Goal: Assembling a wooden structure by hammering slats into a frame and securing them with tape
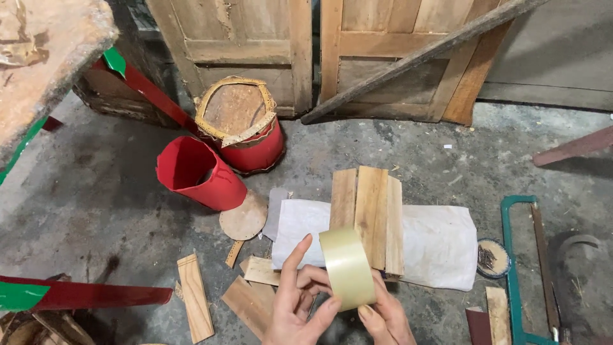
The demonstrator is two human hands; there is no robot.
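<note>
A grey concrete floor [108,191] fills most of the view, stained and dusty. At its far edge stand two panelled wooden doors [255,45], with a long dark plank [421,57] leaning slantwise across the right-hand one. On the floor in the middle lies a white cloth sack [440,243], flat and crumpled, and three short wooden slats [369,214] rest side by side across its upper left part. To the left of it a red drum shell [246,128] stands upright, its wooden top rimmed with a pale gold band, and a rolled red sheet [198,172] lies on its side just beside it, open end facing the camera. A round wooden disc [244,218] lies near the roll's lower end. At the right a green-framed hacksaw [514,268] lies flat, with a small round tin of nails [493,257] between it and the sack. Loose wood offcuts [195,297] lie scattered in front. Low in the middle, the left hand [297,303] and the right hand [383,316] together grip a roll of yellowish tape [348,267], held upright above the floor just in front of the slats, fingers closed on its rim from both sides.
</note>
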